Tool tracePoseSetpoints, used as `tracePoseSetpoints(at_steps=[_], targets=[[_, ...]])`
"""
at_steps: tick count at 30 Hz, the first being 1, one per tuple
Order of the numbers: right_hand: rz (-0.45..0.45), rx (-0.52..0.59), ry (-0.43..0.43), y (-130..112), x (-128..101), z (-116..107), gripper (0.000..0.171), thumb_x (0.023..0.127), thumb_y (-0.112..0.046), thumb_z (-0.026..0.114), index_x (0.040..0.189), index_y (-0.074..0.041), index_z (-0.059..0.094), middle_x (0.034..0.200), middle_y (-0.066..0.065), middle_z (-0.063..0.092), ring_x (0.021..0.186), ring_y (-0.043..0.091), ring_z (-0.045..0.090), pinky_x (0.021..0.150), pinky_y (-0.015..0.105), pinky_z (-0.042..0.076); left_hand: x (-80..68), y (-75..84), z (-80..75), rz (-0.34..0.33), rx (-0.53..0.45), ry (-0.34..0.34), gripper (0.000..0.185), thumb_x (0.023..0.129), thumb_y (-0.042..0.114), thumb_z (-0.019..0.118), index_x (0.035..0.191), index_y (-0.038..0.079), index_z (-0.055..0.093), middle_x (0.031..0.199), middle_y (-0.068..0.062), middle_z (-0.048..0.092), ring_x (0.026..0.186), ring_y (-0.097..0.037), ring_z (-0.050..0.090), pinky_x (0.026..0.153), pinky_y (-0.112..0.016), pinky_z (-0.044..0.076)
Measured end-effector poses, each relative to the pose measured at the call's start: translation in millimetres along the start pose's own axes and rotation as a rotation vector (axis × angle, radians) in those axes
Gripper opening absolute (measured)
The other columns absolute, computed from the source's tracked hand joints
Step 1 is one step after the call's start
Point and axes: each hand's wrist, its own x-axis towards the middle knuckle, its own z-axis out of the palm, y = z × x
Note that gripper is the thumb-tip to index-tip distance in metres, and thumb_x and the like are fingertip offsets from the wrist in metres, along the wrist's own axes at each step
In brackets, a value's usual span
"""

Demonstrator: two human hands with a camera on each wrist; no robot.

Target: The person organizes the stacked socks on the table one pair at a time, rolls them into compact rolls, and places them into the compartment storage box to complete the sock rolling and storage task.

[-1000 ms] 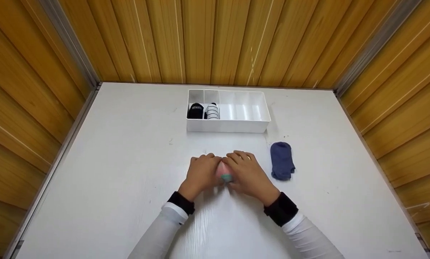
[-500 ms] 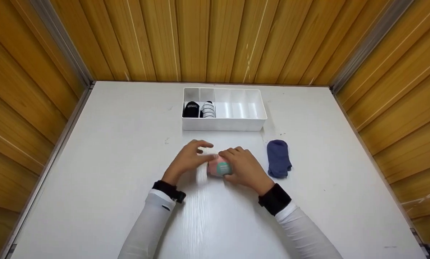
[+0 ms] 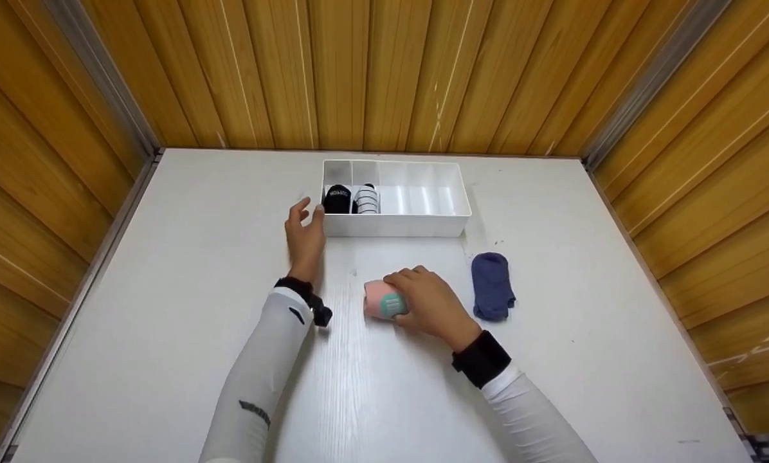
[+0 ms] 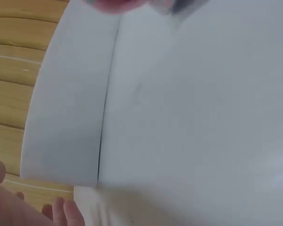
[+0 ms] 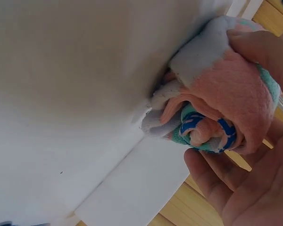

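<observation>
My right hand grips a rolled pink sock with a teal patch, thumb and fingers around it, low over the table. Its coiled end, in pink, grey, teal and blue, shows in the right wrist view. At the front left corner of a white divided box, my left hand has its fingers spread and its thumb right at the corner. A black rolled sock and a white striped one stand in the box's left compartments. The left wrist view shows the box's side wall near the fingers.
A folded navy sock lies on the white table, right of my right hand. Wood-look panels close off the back and both sides of the table.
My left hand has let go of the pink roll and moved forward and left to the box corner. The right hand still holds the roll, its coil now more in view.
</observation>
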Motion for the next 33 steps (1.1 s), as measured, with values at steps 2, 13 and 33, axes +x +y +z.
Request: tracePoseSetpoints(at_steps=[2,13,33], targets=[[0.000,-0.008,0.004,0,-1,0,0.064,0.074,-0.028,0.087,0.131,-0.017,0.064,0.122,0.002,0.070,0.108,0.025,0.062,0.091,0.042,0.053,7.7,0.8,1.7,0.012,0.003,-0.007,0.044,0.102,0.034,0.058,0.143,0.018,0.055,0.138,-0.013,0.054,0.123,-0.027,0.054,0.100,-0.038,0.045],[-0.010,-0.063,0.139,8,3,-2,0.061,0.071,-0.045,0.086,0.123,-0.017,0.069,0.109,0.000,0.074,0.089,0.023,0.064,0.077,0.038,0.048,18.8,3.7,-0.2,-0.015,-0.078,0.036,0.032,0.096,0.020,0.067,0.125,0.009,0.070,0.116,-0.015,0.071,0.098,-0.020,0.062,0.080,-0.026,0.045],[0.627,0.250,0.447,60,97,-78,0.067,0.075,-0.053,0.079,0.119,-0.010,0.054,0.092,0.009,0.071,0.080,0.029,0.068,0.067,0.043,0.051,10.6,3.8,20.6,-0.011,-0.058,0.073,0.030,0.094,0.026,0.070,0.121,0.012,0.074,0.112,-0.009,0.072,0.103,-0.020,0.063,0.087,-0.030,0.045]])
